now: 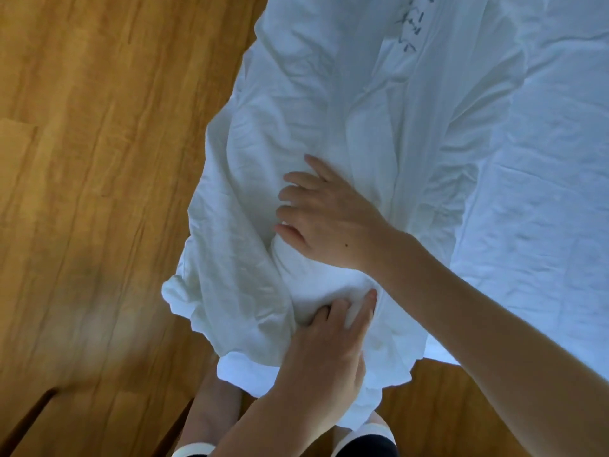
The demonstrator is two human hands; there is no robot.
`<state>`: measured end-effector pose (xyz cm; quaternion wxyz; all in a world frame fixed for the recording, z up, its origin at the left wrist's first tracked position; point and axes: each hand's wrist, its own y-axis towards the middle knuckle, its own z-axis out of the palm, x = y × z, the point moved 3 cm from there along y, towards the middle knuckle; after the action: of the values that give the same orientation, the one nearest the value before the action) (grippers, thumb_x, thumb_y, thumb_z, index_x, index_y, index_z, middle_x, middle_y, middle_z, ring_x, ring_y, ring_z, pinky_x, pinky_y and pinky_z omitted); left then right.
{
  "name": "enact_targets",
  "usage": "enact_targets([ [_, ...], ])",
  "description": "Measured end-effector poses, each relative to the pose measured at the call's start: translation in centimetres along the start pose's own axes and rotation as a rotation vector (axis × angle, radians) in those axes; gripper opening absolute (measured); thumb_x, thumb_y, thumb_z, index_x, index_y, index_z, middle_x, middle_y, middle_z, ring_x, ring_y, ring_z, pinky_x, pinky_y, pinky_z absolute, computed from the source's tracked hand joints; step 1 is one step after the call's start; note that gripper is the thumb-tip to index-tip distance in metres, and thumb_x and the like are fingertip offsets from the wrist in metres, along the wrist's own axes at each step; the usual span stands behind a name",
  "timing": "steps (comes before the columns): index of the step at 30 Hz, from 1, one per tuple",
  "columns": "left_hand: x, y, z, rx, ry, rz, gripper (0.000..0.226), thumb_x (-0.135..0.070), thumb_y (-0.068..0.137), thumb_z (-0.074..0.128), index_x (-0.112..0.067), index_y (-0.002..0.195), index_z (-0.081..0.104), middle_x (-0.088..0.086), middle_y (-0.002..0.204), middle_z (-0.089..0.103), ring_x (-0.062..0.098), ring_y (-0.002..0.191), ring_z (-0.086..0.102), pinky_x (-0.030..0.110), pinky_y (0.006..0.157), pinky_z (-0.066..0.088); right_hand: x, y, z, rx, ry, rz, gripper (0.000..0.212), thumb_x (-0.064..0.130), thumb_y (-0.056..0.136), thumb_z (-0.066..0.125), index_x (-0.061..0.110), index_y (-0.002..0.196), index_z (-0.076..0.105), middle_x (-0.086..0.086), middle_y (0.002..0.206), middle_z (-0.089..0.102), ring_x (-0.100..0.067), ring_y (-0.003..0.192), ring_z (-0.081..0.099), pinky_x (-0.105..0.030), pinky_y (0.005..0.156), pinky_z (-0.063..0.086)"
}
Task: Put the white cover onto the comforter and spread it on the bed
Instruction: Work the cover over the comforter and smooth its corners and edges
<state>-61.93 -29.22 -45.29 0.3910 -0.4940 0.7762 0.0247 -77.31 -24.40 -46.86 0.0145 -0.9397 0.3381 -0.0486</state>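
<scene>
The white cover [296,103] lies crumpled along the left edge of the bed, and its end hangs over the corner toward the floor. A thick padded bulge, seemingly the comforter [316,282], shows inside it between my hands. My right hand [329,216] reaches in from the right and presses flat on top of the bulge with its fingers spread. My left hand [329,341] comes up from below; its fingers are curled into the cloth and its thumb lies along a fold, so it grips the cover's lower end.
The bed's white sheet [534,192] stretches to the right, wrinkled. Dark markings [408,28] show on the fabric at the top. Wooden floor [99,192] fills the left side. My legs [214,417] stand at the bed's corner under the hanging cloth.
</scene>
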Motion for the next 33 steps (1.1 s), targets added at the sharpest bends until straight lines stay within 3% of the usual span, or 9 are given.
enact_targets([
  [4, 1.8, -1.0, -2.6, -0.055, -0.053, -0.008, 0.018, -0.045, 0.089, 0.045, -0.029, 0.092, 0.052, -0.012, 0.075, 0.055, 0.007, 0.061, 0.058, 0.018, 0.051, 0.041, -0.1, 1.3, 0.7, 0.166, 0.011, -0.071, 0.058, 0.05, 0.09, 0.028, 0.015, 0.069, 0.07, -0.004, 0.066, 0.064, -0.028, 0.072, 0.062, -0.047, 0.103, 0.042],
  [8, 6.3, -0.6, -7.9, -0.092, 0.159, 0.103, 0.037, -0.029, 0.09, 0.063, -0.029, 0.071, 0.032, -0.008, 0.045, 0.025, 0.014, 0.033, 0.042, 0.028, 0.037, 0.046, 0.0, 2.0, 2.2, 0.27, 0.002, -0.073, 0.066, 0.05, 0.092, 0.017, 0.012, 0.068, 0.065, -0.006, 0.066, 0.065, -0.029, 0.068, 0.062, -0.039, 0.083, 0.043],
  [10, 8.7, 0.8, -10.5, -0.046, 0.29, 0.125, 0.035, -0.039, 0.096, 0.046, -0.026, 0.064, 0.043, -0.009, 0.045, 0.038, 0.013, 0.048, 0.054, 0.045, 0.089, 0.052, 0.1, 2.5, 2.6, 0.252, -0.009, -0.042, 0.065, 0.047, 0.094, 0.017, 0.012, 0.068, 0.065, -0.008, 0.065, 0.066, -0.03, 0.066, 0.062, -0.036, 0.074, 0.04],
  [11, 10.0, 1.9, -11.8, 0.0, 0.33, 0.075, 0.051, -0.047, 0.097, 0.025, -0.023, 0.061, 0.052, -0.007, 0.051, 0.051, 0.012, 0.062, 0.06, 0.04, 0.114, 0.028, 0.1, 2.7, 3.0, 0.261, -0.018, -0.043, 0.065, 0.046, 0.096, 0.016, 0.012, 0.075, 0.067, -0.008, 0.072, 0.068, -0.031, 0.072, 0.063, -0.036, 0.076, 0.039],
  [13, 11.7, 3.9, -13.5, 0.076, 0.334, 0.056, 0.068, -0.052, 0.094, 0.004, -0.02, 0.07, 0.059, -0.003, 0.067, 0.063, 0.015, 0.079, 0.06, 0.03, 0.115, 0.009, 0.3, 2.9, 3.1, 0.245, 0.001, -0.046, 0.06, 0.043, 0.099, 0.018, 0.014, 0.087, 0.068, -0.008, 0.084, 0.07, -0.031, 0.081, 0.064, -0.036, 0.078, 0.036],
  [16, 14.2, 4.5, -12.4, 0.347, 0.216, -0.098, 0.059, -0.063, 0.093, 0.016, -0.025, 0.09, 0.062, -0.006, 0.071, 0.06, 0.012, 0.078, 0.056, 0.03, 0.089, 0.041, 0.2, 2.8, 2.9, 0.164, -0.03, -0.009, 0.054, 0.037, 0.098, 0.027, 0.011, 0.072, 0.067, -0.009, 0.066, 0.067, -0.031, 0.062, 0.063, -0.033, 0.065, 0.031],
  [19, 15.1, 1.5, -8.7, 0.572, 0.236, -0.099, 0.063, -0.075, 0.084, 0.012, -0.036, 0.089, 0.061, -0.012, 0.066, 0.053, 0.008, 0.069, 0.052, 0.019, 0.068, 0.037, -0.1, 1.8, 3.3, -0.043, -0.046, 0.063, 0.051, 0.033, 0.091, 0.037, 0.01, 0.05, 0.057, -0.006, 0.04, 0.051, -0.028, 0.036, 0.048, -0.029, 0.054, 0.036],
  [26, 17.9, -6.3, -3.1, 0.279, -0.042, -0.14, 0.095, -0.077, 0.076, -0.022, -0.028, 0.078, 0.059, -0.008, 0.066, 0.058, 0.003, 0.067, 0.053, 0.017, 0.067, 0.037, -0.1, 0.7, 1.1, -0.31, 0.017, 0.043, 0.054, 0.028, 0.099, 0.036, 0.013, 0.049, 0.047, -0.004, 0.038, 0.039, -0.025, 0.034, 0.042, -0.029, 0.048, 0.037],
  [33, 19.6, -7.8, 1.9, 0.022, -0.044, -0.175, 0.067, -0.049, 0.103, 0.011, -0.015, 0.112, 0.068, -0.004, 0.108, 0.067, 0.012, 0.1, 0.062, 0.016, 0.093, 0.034, 0.3, 1.1, 2.6, -0.327, -0.006, 0.034, 0.054, 0.03, 0.098, 0.039, 0.014, 0.048, 0.046, -0.002, 0.037, 0.036, -0.025, 0.034, 0.042, -0.028, 0.049, 0.036],
])
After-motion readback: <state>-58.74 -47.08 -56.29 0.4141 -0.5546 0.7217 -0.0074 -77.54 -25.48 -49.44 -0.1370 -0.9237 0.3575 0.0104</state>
